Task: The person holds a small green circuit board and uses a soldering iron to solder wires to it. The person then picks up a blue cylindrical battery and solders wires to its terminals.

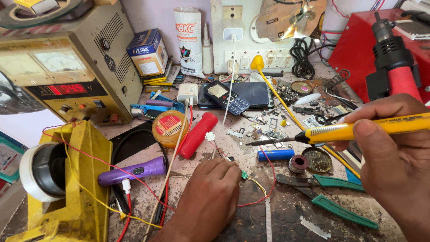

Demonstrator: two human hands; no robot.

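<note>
Head view looks down on a cluttered bench [277, 215]. The right hand [394, 166], at about four o'clock, has its grip clamped on a yellow-handled soldering iron [340, 132], held like a pen so the dark tip points toward nine o'clock and hangs above the bench, apart from the work. The left hand [210, 192], near six o'clock, presses fingers down on a small green circuit board [243, 175], probably to pin it flat; how far that grip closes cannot be told, since the board is mostly hidden beneath it. Red and yellow wires [260, 188] run out from the board toward five o'clock. Just beyond the fingers, toward one o'clock, lie a blue cylindrical cell [275, 155] and a round tin of flux [317, 160], kept within easy reach of the tip. Green-handled pliers [331, 197] rest at four o'clock, and a purple torch [132, 171] lies at nine o'clock.
</note>
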